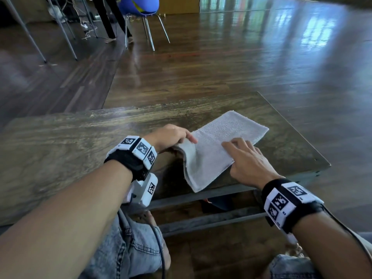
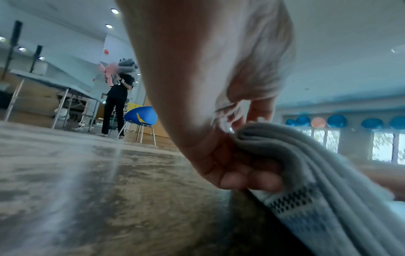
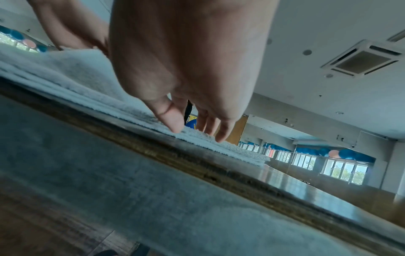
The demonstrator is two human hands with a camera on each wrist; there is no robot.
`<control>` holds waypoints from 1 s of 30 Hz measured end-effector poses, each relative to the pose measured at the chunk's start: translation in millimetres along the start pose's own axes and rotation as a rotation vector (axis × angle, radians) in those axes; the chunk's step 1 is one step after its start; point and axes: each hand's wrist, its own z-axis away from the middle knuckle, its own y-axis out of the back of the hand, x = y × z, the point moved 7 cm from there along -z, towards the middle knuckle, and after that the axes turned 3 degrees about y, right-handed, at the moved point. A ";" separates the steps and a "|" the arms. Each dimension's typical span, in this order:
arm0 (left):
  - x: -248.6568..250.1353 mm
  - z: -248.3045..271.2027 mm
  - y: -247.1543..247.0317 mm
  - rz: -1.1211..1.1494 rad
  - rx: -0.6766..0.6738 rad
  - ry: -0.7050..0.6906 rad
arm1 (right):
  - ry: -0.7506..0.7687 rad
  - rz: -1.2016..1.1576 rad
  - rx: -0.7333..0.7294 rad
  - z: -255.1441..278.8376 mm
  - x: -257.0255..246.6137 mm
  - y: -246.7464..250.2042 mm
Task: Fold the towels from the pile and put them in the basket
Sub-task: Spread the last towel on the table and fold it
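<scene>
Wooden table (image 1: 80, 133) | grey towel (image 1: 225, 137): left hand (image 1: 171, 135) grips edge, right hand (image 1: 247, 160) flat | glossy plank floor (image 1: 241, 57)

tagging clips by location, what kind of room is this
Probably a gym or studio hall: a wide, bare wooden floor, exercise balls lined up above the windows, and folding tables along one side.

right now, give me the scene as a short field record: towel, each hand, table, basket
towel: grey, partly folded, lying on the table, near edge overhanging
left hand: grips the towel's left edge, fingers curled round the layers
right hand: fingers straight, pressing the towel flat
table: wooden, low
basket: not in view
</scene>
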 end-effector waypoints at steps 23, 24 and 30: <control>56.0 18.7 5.1 -0.078 0.444 -0.429 | -0.008 -0.597 0.255 15.0 6.5 14.5; 54.7 17.3 6.8 -0.084 0.451 -0.417 | -0.066 -0.661 0.262 12.5 12.0 14.2; 12.1 -9.6 -4.7 -0.340 0.174 0.028 | -0.395 -1.146 -0.059 10.9 28.6 -14.2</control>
